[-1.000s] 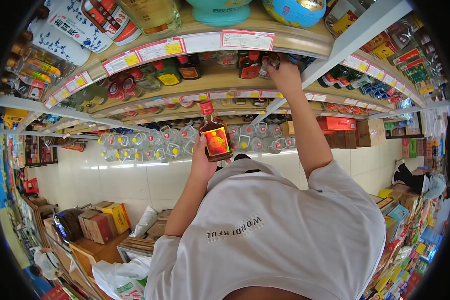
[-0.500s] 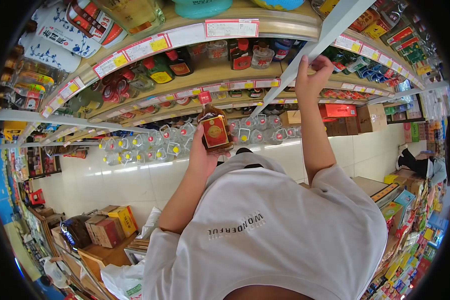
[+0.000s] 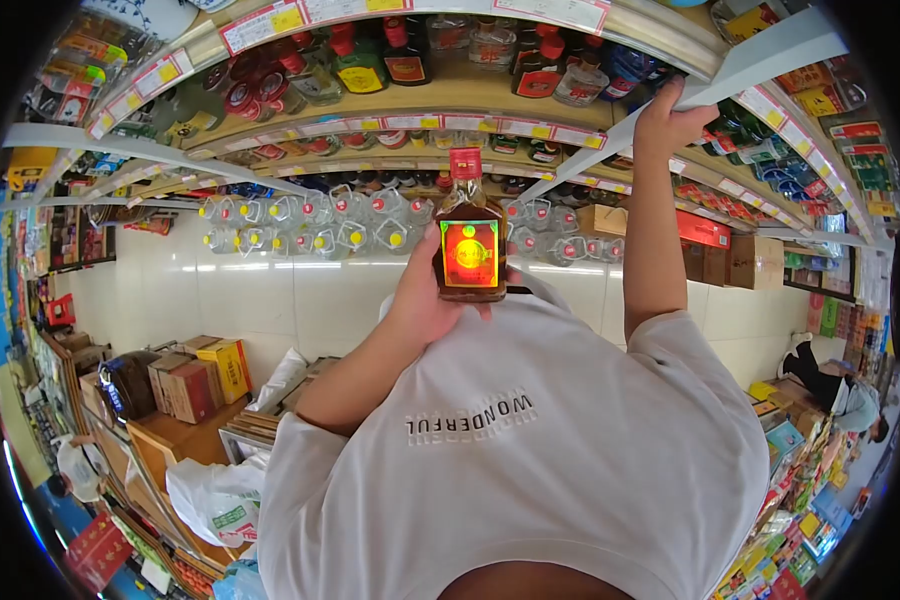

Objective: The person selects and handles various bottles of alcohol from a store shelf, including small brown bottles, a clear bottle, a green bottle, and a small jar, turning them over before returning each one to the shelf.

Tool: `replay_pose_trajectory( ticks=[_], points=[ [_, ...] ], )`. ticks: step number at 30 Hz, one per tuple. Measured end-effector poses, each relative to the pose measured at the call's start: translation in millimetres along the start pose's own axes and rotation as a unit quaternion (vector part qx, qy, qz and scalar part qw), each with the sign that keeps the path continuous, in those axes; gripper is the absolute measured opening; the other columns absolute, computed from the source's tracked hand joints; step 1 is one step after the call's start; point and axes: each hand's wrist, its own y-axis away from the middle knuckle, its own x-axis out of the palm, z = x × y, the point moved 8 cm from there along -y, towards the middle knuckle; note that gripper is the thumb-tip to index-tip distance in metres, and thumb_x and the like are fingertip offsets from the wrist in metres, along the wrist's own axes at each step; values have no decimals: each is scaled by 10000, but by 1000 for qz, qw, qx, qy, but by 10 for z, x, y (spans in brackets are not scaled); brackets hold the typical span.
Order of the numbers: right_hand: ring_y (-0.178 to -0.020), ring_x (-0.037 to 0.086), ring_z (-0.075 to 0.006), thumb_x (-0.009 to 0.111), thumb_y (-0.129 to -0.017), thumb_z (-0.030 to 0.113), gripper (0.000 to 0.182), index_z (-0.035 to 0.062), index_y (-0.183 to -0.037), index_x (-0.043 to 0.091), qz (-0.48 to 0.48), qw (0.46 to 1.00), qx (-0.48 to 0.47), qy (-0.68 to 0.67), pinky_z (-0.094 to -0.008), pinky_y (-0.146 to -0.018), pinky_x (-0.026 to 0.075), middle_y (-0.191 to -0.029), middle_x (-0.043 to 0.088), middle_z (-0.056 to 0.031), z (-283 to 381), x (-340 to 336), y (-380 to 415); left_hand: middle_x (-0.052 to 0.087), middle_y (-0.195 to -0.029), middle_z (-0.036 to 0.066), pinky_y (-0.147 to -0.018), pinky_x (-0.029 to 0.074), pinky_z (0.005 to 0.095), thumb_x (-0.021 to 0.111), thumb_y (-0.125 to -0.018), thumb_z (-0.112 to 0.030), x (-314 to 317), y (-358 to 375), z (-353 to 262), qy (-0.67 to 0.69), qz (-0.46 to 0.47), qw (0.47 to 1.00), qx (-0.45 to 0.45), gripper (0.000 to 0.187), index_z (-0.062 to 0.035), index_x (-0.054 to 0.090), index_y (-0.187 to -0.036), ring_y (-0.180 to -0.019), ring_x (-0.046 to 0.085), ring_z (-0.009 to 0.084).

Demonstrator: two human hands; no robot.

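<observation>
Our left hand [image 3: 425, 292] has its grip closed around the lower body of a brown bottle [image 3: 470, 235], red cap [image 3: 465, 163] up and label [image 3: 471, 262] toward us, in front of our shirt [image 3: 530, 400]. Steady handling, we judge, calls for firm fingers low on the glass, behind the label, well apart from the shelf [image 3: 455, 98]. Our right hand [image 3: 663, 128] is at the grey post [image 3: 770, 60]; we cannot tell whether its grip is closed. A light touch there would spare the blue bottle [image 3: 625, 75] nearby.
</observation>
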Motion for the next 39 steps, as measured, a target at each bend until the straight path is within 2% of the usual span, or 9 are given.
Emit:
replay_pose_trajectory(
  ticks=[5, 8, 13, 16, 19, 20, 29, 30, 39],
  points=[
    [-766, 620, -240, 639, -869, 233, 422, -55, -1077, 413, 4, 1000, -2, -12, -346, -679, 498, -899, 609, -180, 91, -2, 32, 600, -1169, 165, -467, 543, 365, 287, -945, -580, -183, -128, -62, -9, -12, 1000, 25, 650, -76, 421, -1332, -964, 651, 320],
    [-852, 631, -308, 645, -858, 264, 460, -40, -1118, 420, 15, 999, 40, -12, -397, -751, 493, -988, 604, -209, 128, -10, 55, 594, -1159, 172, -461, 560, 353, 298, -935, -593, -265, -179, -73, -18, -33, 999, 22, 685, -53, 406, -1343, -977, 645, 316],
    [-847, 627, -316, 643, -860, 270, 463, -38, -1123, 417, 17, 999, 34, -3, -401, -744, 492, -990, 597, -207, 103, -3, 58, 595, -1160, 167, -465, 563, 355, 301, -936, -593, -289, -226, -63, -14, -40, 999, 16, 682, -53, 412, -1336, -980, 646, 318],
    [-846, 626, -321, 644, -861, 272, 473, -38, -1136, 416, 17, 1000, 12, 5, -403, -740, 490, -990, 593, -205, -4, -5, 49, 611, -1162, 154, -463, 549, 366, 300, -964, -516, -259, -236, -17, 16, -37, 999, -2, 569, -94, 448, -1316, -956, 659, 319],
    [-851, 625, -327, 646, -862, 280, 483, -42, -1141, 419, 16, 1000, 23, -3, -403, -740, 490, -992, 594, -207, -10, 11, 45, 592, -1166, 173, -465, 564, 362, 290, -942, -585, -245, -220, -3, 0, -39, 999, 1, 674, -56, 402, -1345, -981, 645, 322],
    [-854, 625, -329, 647, -861, 283, 486, -43, -1142, 421, 15, 999, 34, -8, -404, -741, 489, -993, 595, -209, 7, 2, 56, 605, -1174, 158, -461, 551, 366, 309, -956, -546, -227, -201, -4, 16, -39, 999, -3, 600, -90, 444, -1322, -963, 657, 320],
    [-868, 604, -329, 644, -870, 275, 464, -56, -1125, 441, 14, 1000, 21, 18, -401, -771, 467, -976, 577, -218, 147, -38, 44, 606, -1170, 153, -491, 573, 360, 286, -958, -555, -158, -222, -65, -17, -35, 999, 13, 611, -86, 452, -1313, -978, 652, 322],
    [-862, 608, -354, 645, -870, 297, 477, -46, -1137, 447, 9, 1000, 6, 27, -413, -765, 467, -973, 582, -222, 115, -37, 43, 607, -1169, 153, -493, 574, 359, 286, -958, -558, -134, -243, -51, -16, -29, 999, 10, 613, -86, 454, -1312, -976, 652, 322],
    [-864, 621, -348, 636, -875, 326, 497, -26, -1179, 460, 7, 1000, -2, 22, -415, -763, 475, -993, 606, -205, 53, -45, 46, 608, -1163, 156, -500, 578, 350, 293, -954, -569, -2, -288, 187, -23, -30, 997, -64, 628, -71, 464, -1296, -976, 653, 317]
  ],
)
